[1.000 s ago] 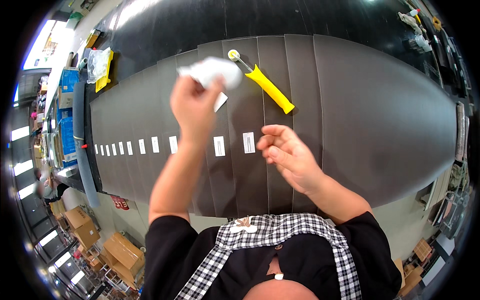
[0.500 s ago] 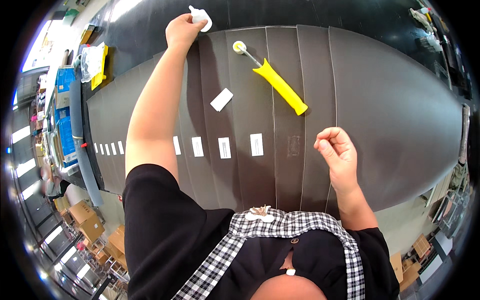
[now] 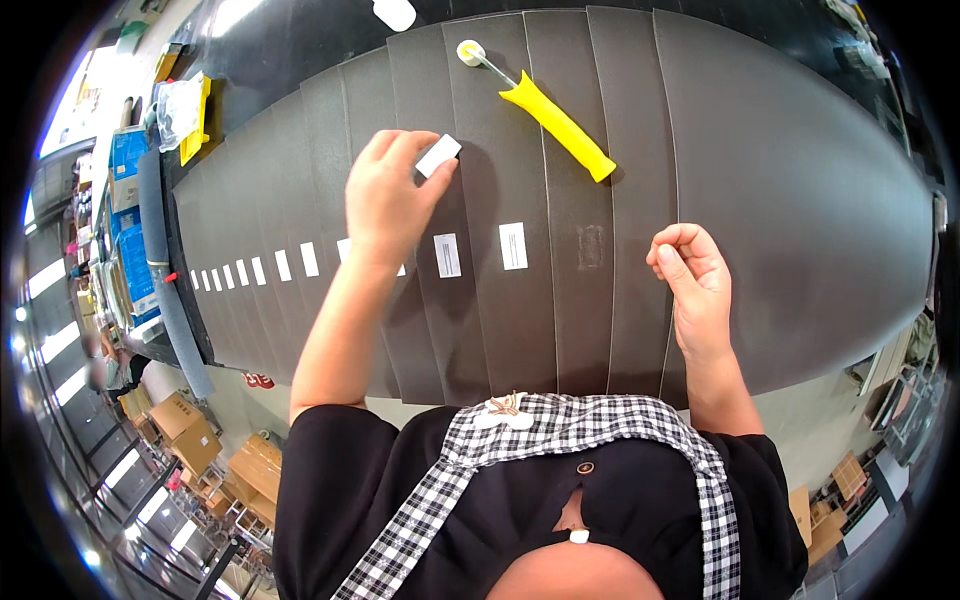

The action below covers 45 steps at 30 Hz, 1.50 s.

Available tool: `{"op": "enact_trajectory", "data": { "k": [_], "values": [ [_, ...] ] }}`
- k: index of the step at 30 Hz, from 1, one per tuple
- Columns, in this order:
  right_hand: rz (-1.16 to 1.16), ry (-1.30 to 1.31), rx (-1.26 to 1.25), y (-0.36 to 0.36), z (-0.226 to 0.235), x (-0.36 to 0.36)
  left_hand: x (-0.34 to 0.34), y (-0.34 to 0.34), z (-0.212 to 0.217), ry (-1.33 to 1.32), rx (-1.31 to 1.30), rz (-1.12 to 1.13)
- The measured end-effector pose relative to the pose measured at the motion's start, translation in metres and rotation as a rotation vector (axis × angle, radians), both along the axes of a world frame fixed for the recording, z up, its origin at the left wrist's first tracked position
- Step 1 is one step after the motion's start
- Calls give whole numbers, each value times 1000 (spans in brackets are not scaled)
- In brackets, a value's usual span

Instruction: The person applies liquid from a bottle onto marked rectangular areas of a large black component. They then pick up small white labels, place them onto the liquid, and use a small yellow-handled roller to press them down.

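Note:
My left hand (image 3: 392,190) pinches a small white label stack (image 3: 438,157) between thumb and fingers, over overlapping dark brown sheets (image 3: 780,220). My right hand (image 3: 692,280) hovers above the sheets at the right, fingers curled with thumb against them; whatever they hold, if anything, cannot be made out. Left of it, a faint glossy rectangular patch (image 3: 590,247) marks one sheet. White labels with dark lines, such as this label (image 3: 513,246), lie in a row across the sheets to the left, one per sheet; my left forearm hides part of the row. A small roller with a yellow handle (image 3: 560,128) rests farther back.
A white squeeze bottle (image 3: 395,13) lies at the far edge on the black table (image 3: 290,55). At the left are a yellow item with clear plastic (image 3: 190,120) and a grey roll (image 3: 170,270). Cardboard boxes (image 3: 187,437) stand on the floor behind.
My left hand has let go of the white bottle, come back nearer and taken hold of the white label stack. My right hand stays closed near the same place. The view has shifted slightly.

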State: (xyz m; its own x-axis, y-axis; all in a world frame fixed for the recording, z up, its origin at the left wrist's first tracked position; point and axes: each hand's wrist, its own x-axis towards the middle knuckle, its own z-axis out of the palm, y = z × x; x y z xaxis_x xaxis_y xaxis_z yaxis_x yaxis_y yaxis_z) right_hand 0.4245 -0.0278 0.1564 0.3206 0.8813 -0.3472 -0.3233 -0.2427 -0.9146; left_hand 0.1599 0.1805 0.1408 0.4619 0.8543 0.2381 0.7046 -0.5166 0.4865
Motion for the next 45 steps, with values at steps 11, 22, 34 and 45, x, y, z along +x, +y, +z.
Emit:
{"op": "enact_trajectory", "data": {
  "k": [11,22,34,45],
  "values": [
    [11,25,-12,-31,5,-6,-2,-8,-30,141,195,35],
    [15,10,-23,-42,-2,-13,-8,-8,-5,-186,-212,360],
    [302,-224,126,49,17,-69,7,-117,20,-1256,-1258,263],
    [350,-209,-21,25,-2,-75,8,-161,8,-1170,-1248,278]
  ]
}}
